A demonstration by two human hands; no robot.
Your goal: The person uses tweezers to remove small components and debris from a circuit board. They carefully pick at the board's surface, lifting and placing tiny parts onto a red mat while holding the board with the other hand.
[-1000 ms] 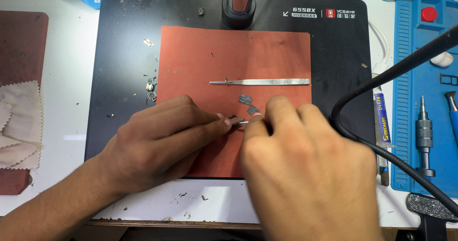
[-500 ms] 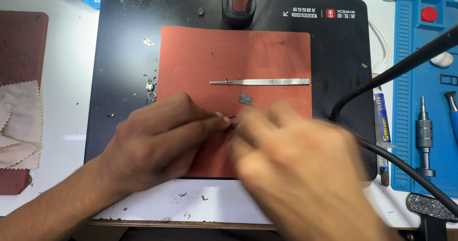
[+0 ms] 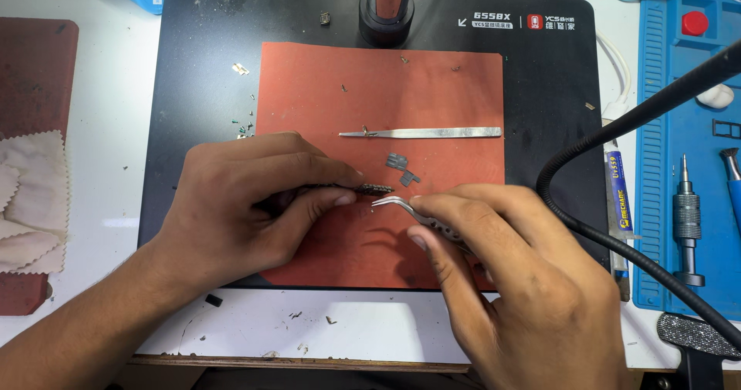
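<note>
- At centre frame, the left hand (image 3: pixel 247 205) closes thumb and fingers on a small dark strip-shaped part (image 3: pixel 369 189), whose free end sticks out to the right over the red mat (image 3: pixel 455 97).
- The right hand (image 3: pixel 517 274), lower right of centre, is closed around curved silver tweezers (image 3: pixel 401 205); their fine tips sit just beside the strip's exposed end, and contact cannot be told.
- The step in hand looks like fine picking at the strip's tip; any next move would call for a steady left grip and a light, exact pinch with the tweezers.
- Just above the tips lie two small grey metal pieces (image 3: pixel 401 166); higher up the mat rests a straight flat metal tool (image 3: pixel 432 133).
- The mat lies on a black work pad (image 3: pixel 193 89), strewn with tiny screws and scraps at its left, a black post (image 3: pixel 388 4) rising at top centre.
- At right: a blue tool tray (image 3: pixel 656 205) with a screwdriver (image 3: pixel 685 220), and a black flexible hose (image 3: pixel 617 128) curving across; at left, pale cloths (image 3: pixel 27 197) on a white bench (image 3: pixel 108 112).
</note>
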